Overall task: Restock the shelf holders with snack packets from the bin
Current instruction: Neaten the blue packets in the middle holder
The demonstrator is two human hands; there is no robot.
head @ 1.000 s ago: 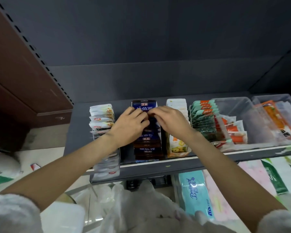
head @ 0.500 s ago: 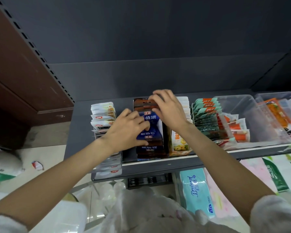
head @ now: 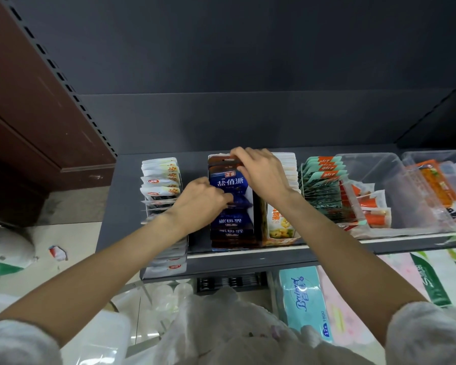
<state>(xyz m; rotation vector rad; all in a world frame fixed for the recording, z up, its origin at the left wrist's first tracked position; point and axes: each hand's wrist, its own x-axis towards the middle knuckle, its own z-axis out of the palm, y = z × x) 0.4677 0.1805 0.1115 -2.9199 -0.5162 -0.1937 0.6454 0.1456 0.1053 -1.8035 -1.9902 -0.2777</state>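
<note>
Since the earlier frames the right hand (head: 261,172) had travelled from the middle of the blue row to its far end, and the left hand (head: 203,204) had slid a little toward the near side. The right fingers (head: 238,154) were curled over the top edge of the rearmost blue snack packet (head: 229,180), thumb in front, pinching it; that packet stood nearly upright, tipped toward the camera, its long axis running up from the shelf, printed face toward the person. The left fingers, bent at the knuckles, pressed against the faces of the blue packets (head: 232,222) lower down; whether they gripped one could not be told. The blue row filled one shelf holder, running front to back on the dark shelf (head: 121,206). Four packed rows showed: white packets (head: 161,185) on the left, blue, yellow packets (head: 279,225), then green packets (head: 321,185). Two clear bins (head: 374,164) sat right of them, holding orange packets. A blue tissue pack (head: 303,299) lay below the shelf.
</note>
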